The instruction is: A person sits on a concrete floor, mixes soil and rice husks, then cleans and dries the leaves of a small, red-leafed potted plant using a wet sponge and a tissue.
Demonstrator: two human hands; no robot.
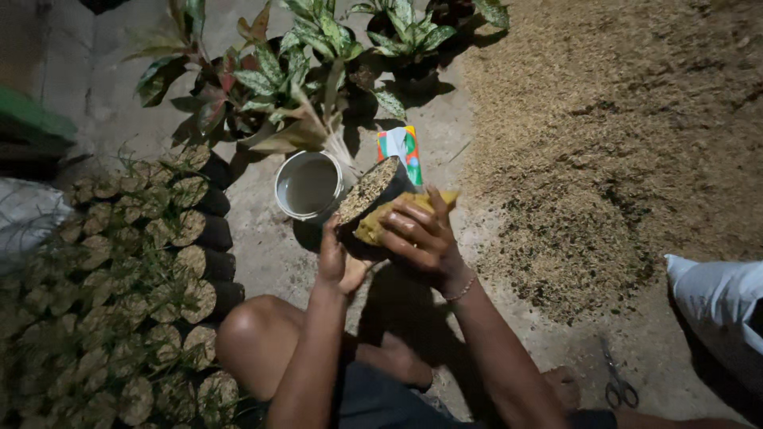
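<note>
Bare concrete floor [509, 318] (harshly lit)

A single light from near the head camera brightens the centre, glaring on the pale white plastic bucket [307, 187] and the knuckles of the right hand [420, 237]; corners fall into darkness; hard shadows lie behind the green potted leafy plants [278, 71]; the far edges look soft and slightly bent.

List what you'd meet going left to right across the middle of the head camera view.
Rows of filled black grow bags → white bucket → black bag held by both hands → husk pile → white sack.
</note>
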